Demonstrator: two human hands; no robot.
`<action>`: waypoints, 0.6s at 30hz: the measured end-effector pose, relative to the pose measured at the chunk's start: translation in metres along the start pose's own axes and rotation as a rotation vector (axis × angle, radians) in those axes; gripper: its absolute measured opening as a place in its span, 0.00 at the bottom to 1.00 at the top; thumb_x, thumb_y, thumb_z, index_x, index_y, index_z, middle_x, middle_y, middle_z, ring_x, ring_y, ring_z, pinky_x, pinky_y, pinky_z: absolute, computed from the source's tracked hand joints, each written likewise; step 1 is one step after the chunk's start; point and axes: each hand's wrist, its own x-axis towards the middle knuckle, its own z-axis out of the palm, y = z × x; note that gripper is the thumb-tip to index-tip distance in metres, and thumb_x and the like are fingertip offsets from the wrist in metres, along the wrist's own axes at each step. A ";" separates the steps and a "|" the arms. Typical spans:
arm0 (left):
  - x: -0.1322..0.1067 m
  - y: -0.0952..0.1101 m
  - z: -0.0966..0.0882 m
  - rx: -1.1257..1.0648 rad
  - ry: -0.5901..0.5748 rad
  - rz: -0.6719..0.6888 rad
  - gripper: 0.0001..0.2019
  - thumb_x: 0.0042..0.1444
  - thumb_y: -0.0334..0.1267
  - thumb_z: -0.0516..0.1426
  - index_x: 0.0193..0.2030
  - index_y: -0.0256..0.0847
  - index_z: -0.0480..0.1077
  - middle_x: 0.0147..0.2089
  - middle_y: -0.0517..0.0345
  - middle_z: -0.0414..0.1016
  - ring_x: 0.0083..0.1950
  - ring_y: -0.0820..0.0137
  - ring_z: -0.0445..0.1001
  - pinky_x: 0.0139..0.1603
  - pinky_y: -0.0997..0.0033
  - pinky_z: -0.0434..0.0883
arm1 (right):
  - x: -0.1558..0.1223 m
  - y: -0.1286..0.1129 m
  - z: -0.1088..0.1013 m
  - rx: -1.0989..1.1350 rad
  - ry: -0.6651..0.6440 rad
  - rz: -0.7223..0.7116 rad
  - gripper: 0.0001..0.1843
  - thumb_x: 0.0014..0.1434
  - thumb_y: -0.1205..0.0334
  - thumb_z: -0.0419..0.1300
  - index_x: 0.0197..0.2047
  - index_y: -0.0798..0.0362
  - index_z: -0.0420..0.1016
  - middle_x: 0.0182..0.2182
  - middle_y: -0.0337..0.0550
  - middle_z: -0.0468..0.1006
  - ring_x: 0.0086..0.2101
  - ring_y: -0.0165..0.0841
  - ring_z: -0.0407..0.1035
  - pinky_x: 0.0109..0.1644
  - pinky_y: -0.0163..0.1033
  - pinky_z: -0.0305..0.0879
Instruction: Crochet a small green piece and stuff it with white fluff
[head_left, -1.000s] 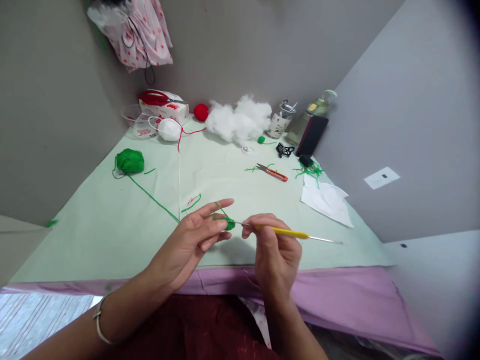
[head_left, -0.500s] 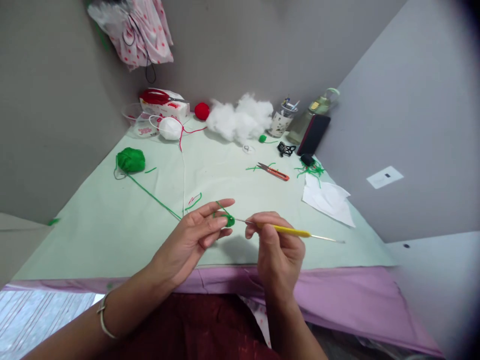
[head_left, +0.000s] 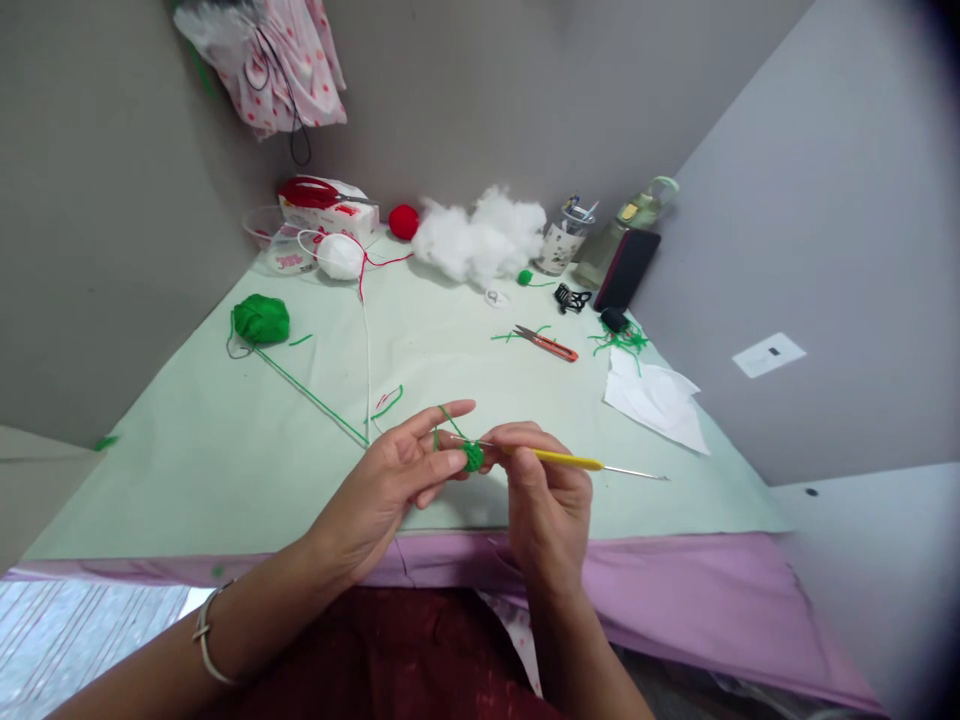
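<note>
My left hand (head_left: 409, 465) pinches a small green crochet piece (head_left: 472, 457) between thumb and fingers, its index finger stretched out with green yarn looped over it. In my right hand (head_left: 547, 480) is a crochet hook (head_left: 562, 459) with a yellow handle and metal ends. The hook's left end lies at the top of the crochet piece, close to the yarn; whether it passes through a stitch is too small to tell. From my left hand a green strand runs back to the green yarn ball (head_left: 262, 319) on the table's left.
Orange thread snips (head_left: 551, 344) lie beyond my hands. White stuffing (head_left: 484, 237), a red yarn ball (head_left: 404, 222) and a white yarn ball (head_left: 341, 257) sit along the back. A pen holder (head_left: 564, 242), a phone (head_left: 628, 270) and white paper (head_left: 652, 400) are on the right.
The crochet piece has turned and shifted slightly right. My right hand has moved left, bringing the hook over the top of the piece and nearer the yarn on my left index finger.
</note>
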 end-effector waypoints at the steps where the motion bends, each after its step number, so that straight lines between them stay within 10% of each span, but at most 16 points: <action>1: 0.000 -0.001 0.000 0.017 0.006 0.015 0.27 0.58 0.39 0.71 0.64 0.41 0.75 0.36 0.59 0.76 0.34 0.76 0.65 0.27 0.77 0.55 | 0.000 -0.001 0.000 -0.002 0.004 0.001 0.10 0.72 0.64 0.60 0.46 0.45 0.85 0.36 0.39 0.82 0.35 0.30 0.75 0.41 0.39 0.72; 18: 0.003 -0.009 -0.008 0.192 0.125 0.193 0.19 0.59 0.38 0.71 0.58 0.54 0.81 0.36 0.65 0.72 0.30 0.78 0.59 0.29 0.77 0.57 | -0.009 -0.015 0.001 -0.279 0.019 -0.189 0.14 0.73 0.69 0.55 0.48 0.48 0.82 0.37 0.41 0.83 0.39 0.33 0.78 0.44 0.42 0.75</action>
